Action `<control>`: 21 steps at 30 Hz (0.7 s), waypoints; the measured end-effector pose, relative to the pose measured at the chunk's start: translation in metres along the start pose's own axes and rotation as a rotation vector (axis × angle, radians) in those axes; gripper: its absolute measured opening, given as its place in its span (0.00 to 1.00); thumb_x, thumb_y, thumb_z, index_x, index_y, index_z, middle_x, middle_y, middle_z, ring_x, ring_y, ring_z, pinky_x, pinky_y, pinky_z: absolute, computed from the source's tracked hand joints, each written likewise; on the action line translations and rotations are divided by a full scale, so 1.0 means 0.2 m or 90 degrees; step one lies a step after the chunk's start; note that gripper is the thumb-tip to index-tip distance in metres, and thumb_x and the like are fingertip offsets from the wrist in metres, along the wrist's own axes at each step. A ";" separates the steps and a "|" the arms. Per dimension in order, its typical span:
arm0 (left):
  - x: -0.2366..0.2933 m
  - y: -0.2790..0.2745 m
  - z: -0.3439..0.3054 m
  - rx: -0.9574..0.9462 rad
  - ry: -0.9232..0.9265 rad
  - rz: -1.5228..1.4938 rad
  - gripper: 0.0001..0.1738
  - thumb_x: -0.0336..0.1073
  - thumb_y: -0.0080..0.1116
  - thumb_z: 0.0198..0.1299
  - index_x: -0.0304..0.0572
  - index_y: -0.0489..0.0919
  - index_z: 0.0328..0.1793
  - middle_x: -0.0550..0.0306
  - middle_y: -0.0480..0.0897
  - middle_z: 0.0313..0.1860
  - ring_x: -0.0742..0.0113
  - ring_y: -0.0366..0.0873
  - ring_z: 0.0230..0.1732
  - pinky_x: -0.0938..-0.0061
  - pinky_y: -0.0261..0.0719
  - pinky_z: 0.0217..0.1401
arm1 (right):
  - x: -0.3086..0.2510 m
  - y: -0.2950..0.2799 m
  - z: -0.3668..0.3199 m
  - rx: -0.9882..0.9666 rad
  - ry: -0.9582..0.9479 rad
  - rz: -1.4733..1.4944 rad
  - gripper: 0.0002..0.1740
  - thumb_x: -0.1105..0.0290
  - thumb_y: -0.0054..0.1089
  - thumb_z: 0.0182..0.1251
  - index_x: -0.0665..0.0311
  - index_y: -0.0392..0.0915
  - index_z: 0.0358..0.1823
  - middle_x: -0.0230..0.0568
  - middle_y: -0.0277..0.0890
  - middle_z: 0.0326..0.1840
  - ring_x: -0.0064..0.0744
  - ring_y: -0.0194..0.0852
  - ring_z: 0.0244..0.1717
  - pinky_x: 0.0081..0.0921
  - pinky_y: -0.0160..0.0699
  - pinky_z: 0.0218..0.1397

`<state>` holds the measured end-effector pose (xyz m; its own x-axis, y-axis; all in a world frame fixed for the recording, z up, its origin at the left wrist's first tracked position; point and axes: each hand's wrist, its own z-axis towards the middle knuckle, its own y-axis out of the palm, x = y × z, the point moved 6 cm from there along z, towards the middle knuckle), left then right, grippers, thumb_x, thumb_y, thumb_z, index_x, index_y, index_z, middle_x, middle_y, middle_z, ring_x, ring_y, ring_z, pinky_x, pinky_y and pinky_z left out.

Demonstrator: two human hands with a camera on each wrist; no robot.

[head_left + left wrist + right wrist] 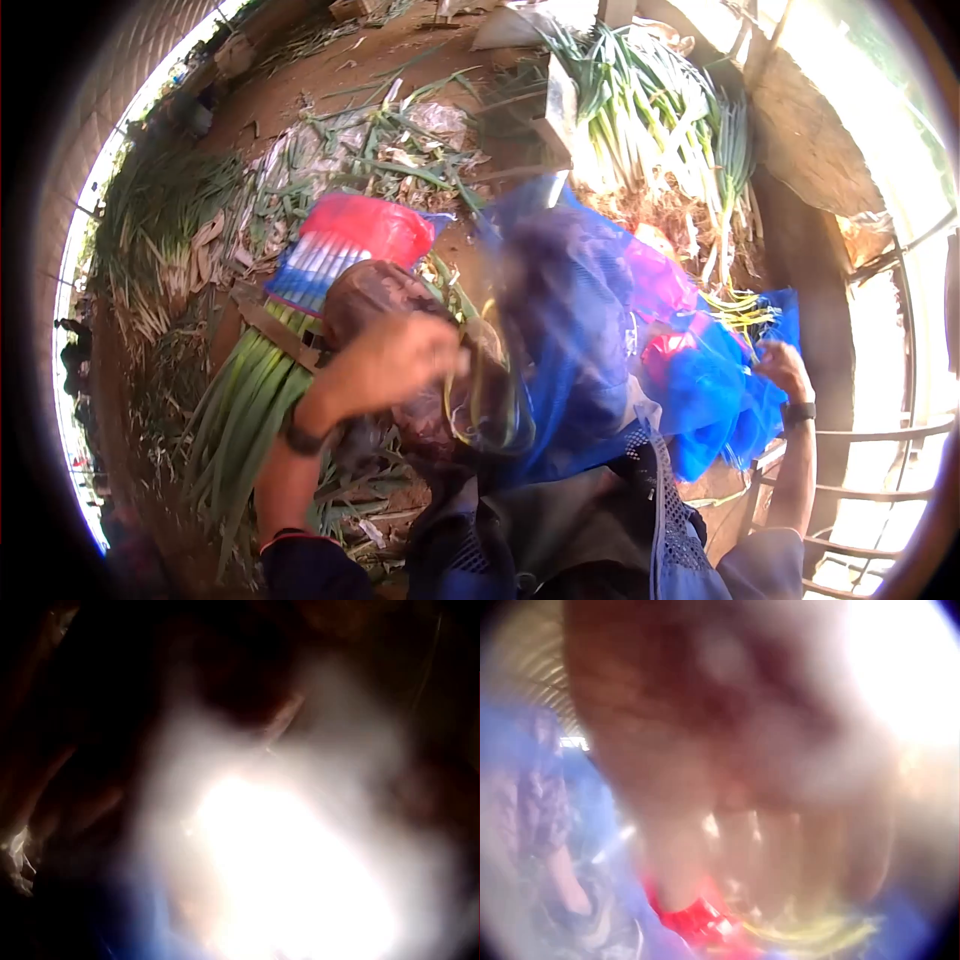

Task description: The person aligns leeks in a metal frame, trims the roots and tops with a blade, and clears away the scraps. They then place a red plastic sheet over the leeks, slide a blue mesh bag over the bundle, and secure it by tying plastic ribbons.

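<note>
My left hand [400, 355], blurred, is over brown patterned cloth [365, 290], beside a loop of yellow-green strands [485, 390]; whether it grips anything is unclear. The left wrist view is mostly dark and glare. At the right, my right hand [785, 370] is by blue mesh [705, 400] and a bunch of yellow strands [738, 310]. In the right wrist view my right hand [735, 750] has its fingers extended downward, above red plastic [697, 919] and the yellow strands [817, 937]. A large blue mesh bundle [575, 330] lies between my hands.
Long green stalks [245, 400] and a red-and-blue packet [350, 245] lie at the left. White-stemmed green onions [640, 110] stand stacked at the back right. Loose leaves [400, 150] litter the brown ground. Curved metal bars [870, 490] are at the right.
</note>
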<state>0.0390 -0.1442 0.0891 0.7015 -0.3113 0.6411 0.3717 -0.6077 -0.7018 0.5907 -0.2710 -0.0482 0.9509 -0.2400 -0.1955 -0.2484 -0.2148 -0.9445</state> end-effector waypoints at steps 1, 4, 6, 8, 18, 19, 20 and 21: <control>-0.08 -0.05 0.06 0.055 -0.064 -0.061 0.19 0.48 0.59 0.62 0.36 0.81 0.38 0.48 0.81 0.29 0.62 0.81 0.33 0.68 0.79 0.38 | -0.10 -0.06 0.06 0.061 -0.011 0.009 0.25 0.70 0.72 0.48 0.66 0.80 0.51 0.46 0.80 0.29 0.36 0.81 0.32 0.30 0.78 0.38; -0.39 0.13 0.28 -0.007 -0.185 -0.189 0.22 0.48 0.53 0.66 0.32 0.79 0.47 0.55 0.81 0.31 0.72 0.81 0.33 0.77 0.79 0.25 | -0.46 -0.25 0.19 0.164 -0.059 0.172 0.24 0.73 0.69 0.53 0.64 0.79 0.53 0.43 0.80 0.32 0.33 0.81 0.36 0.26 0.78 0.43; -0.41 0.29 0.38 -0.062 0.178 -0.099 0.30 0.51 0.54 0.68 0.31 0.72 0.63 0.53 0.83 0.44 0.67 0.82 0.45 0.73 0.82 0.46 | -0.80 -0.39 0.21 0.207 -0.216 0.275 0.16 0.74 0.65 0.56 0.68 0.80 0.47 0.47 0.80 0.34 0.37 0.82 0.35 0.31 0.77 0.40; -0.35 0.34 0.42 -0.081 0.055 -0.467 0.30 0.50 0.55 0.66 0.33 0.71 0.65 0.52 0.83 0.47 0.65 0.81 0.48 0.72 0.81 0.49 | -1.07 -0.49 0.19 0.202 -0.243 0.327 0.15 0.74 0.64 0.58 0.69 0.80 0.47 0.46 0.81 0.34 0.36 0.81 0.35 0.29 0.78 0.41; -0.15 0.24 0.47 0.193 0.041 -0.693 0.12 0.32 0.65 0.59 0.35 0.79 0.46 0.58 0.84 0.37 0.73 0.81 0.36 0.76 0.80 0.44 | -1.64 -0.76 0.12 0.307 -0.412 0.357 0.14 0.76 0.65 0.58 0.65 0.82 0.46 0.39 0.81 0.40 0.30 0.81 0.38 0.26 0.77 0.41; -0.11 0.18 0.43 0.287 0.063 -0.608 0.09 0.29 0.66 0.57 0.37 0.80 0.42 0.60 0.83 0.34 0.75 0.80 0.34 0.78 0.80 0.42 | -1.67 -0.77 0.11 0.280 -0.400 0.373 0.14 0.77 0.64 0.59 0.66 0.81 0.47 0.38 0.81 0.40 0.26 0.81 0.37 0.23 0.77 0.41; -0.07 0.16 0.41 0.286 0.068 -0.605 0.09 0.29 0.66 0.57 0.37 0.80 0.42 0.60 0.83 0.34 0.75 0.80 0.34 0.78 0.80 0.42 | -1.70 -0.78 0.11 0.254 -0.388 0.389 0.14 0.78 0.62 0.61 0.68 0.81 0.48 0.38 0.82 0.39 0.21 0.80 0.36 0.21 0.78 0.41; -0.04 0.13 0.38 0.330 0.105 -0.541 0.10 0.32 0.67 0.56 0.35 0.80 0.40 0.59 0.83 0.32 0.75 0.79 0.33 0.78 0.77 0.40 | -1.70 -0.77 0.11 0.246 -0.345 0.394 0.14 0.76 0.63 0.61 0.66 0.81 0.49 0.35 0.82 0.37 0.20 0.79 0.32 0.20 0.77 0.38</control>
<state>0.0894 -0.1016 0.0431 0.0026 -0.0440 0.9990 0.9554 -0.2950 -0.0155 0.3091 -0.1346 0.1577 0.6495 0.2924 -0.7019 -0.7569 0.1607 -0.6334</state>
